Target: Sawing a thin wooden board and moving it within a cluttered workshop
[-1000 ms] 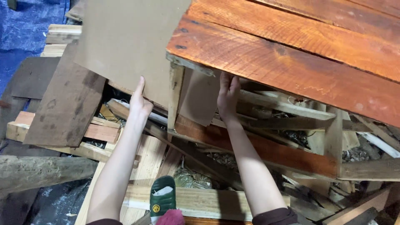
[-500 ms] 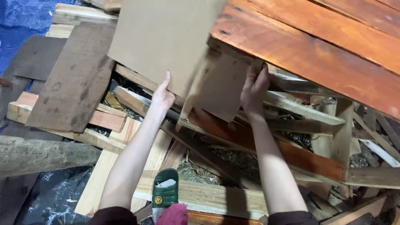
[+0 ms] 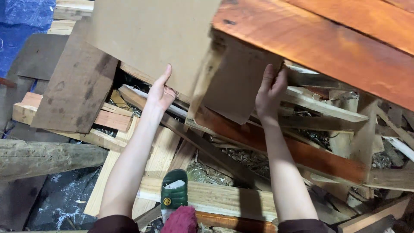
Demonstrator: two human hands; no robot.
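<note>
The left hand (image 3: 160, 92) grips the lower edge of a big sheet of cardboard (image 3: 151, 36), thumb raised along its front face and the other fingers hidden behind it. The sheet tilts up and away from this hand, and its far side slips behind a wooden post (image 3: 202, 84) of a reddish pallet (image 3: 327, 47). The right hand (image 3: 271, 91) is on the other side of that post, fingers curled over the edge of the brown cardboard that shows under the pallet's top boards; whether that part belongs to the same sheet cannot be told. Both arms reach up from the bottom of the view, well apart.

Left of the left hand lies a dark, stained board (image 3: 75, 92) across pale wood blocks (image 3: 108, 118). Below and further left sits a rough grey log (image 3: 45, 157). Beneath the arms are pale planks (image 3: 207, 198) and scraps of timber with straw-like litter between them. Between the forearms, near the person's body, a green shoe (image 3: 174, 194) stands on a plank. Up in the far left corner is a blue tarp (image 3: 26, 19). To the right of the right hand, broken slats and a long red-brown board (image 3: 302, 151) pile under the pallet.
</note>
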